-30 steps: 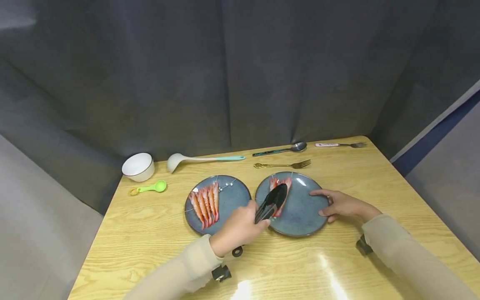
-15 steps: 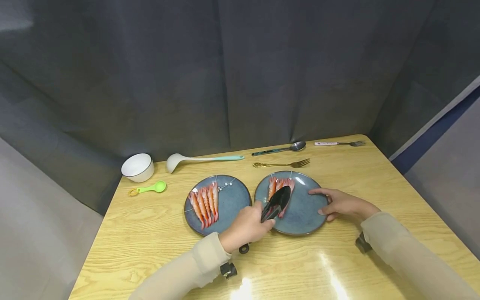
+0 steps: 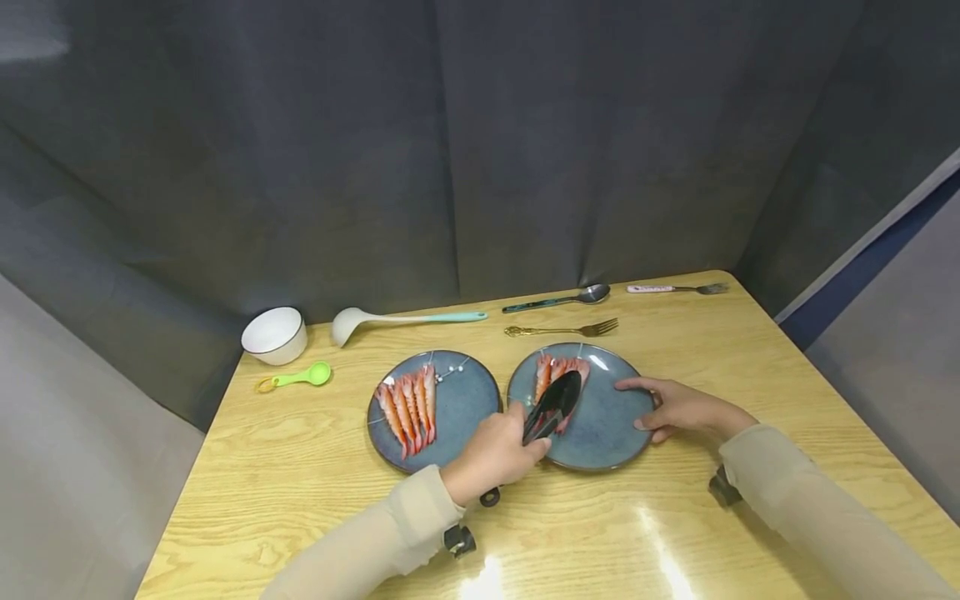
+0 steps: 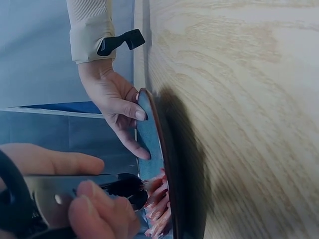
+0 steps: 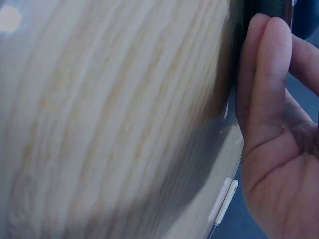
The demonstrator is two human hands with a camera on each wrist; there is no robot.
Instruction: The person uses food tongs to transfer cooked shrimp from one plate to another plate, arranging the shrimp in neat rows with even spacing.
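My left hand [image 3: 489,452] grips black tongs [image 3: 558,398], whose tips are at the pink-orange shrimp [image 3: 544,373] on the right blue plate [image 3: 611,429]. In the left wrist view, the dark tips of the tongs [image 4: 124,185] meet the end of one shrimp [image 4: 158,185]; how firmly they hold it cannot be told. These shrimp lie side by side on the plate's left part, partly hidden by the tongs. My right hand [image 3: 684,408] pinches the right rim of that plate, the thumb and one finger showing on top. More shrimp [image 3: 408,408] lie in a row on the left blue plate [image 3: 468,408].
Behind the plates lie a gold fork [image 3: 562,330], a dark spoon [image 3: 558,300], a white-handled fork [image 3: 671,289] and a ladle [image 3: 405,317]. A white bowl [image 3: 276,336] and a green measuring spoon [image 3: 300,375] are at the left of the wooden table [image 3: 285,500].
My left hand and the tongs have shifted slightly right, and the shrimp at the tips now lies farther right beside the others. My right hand has stayed on the plate's rim.
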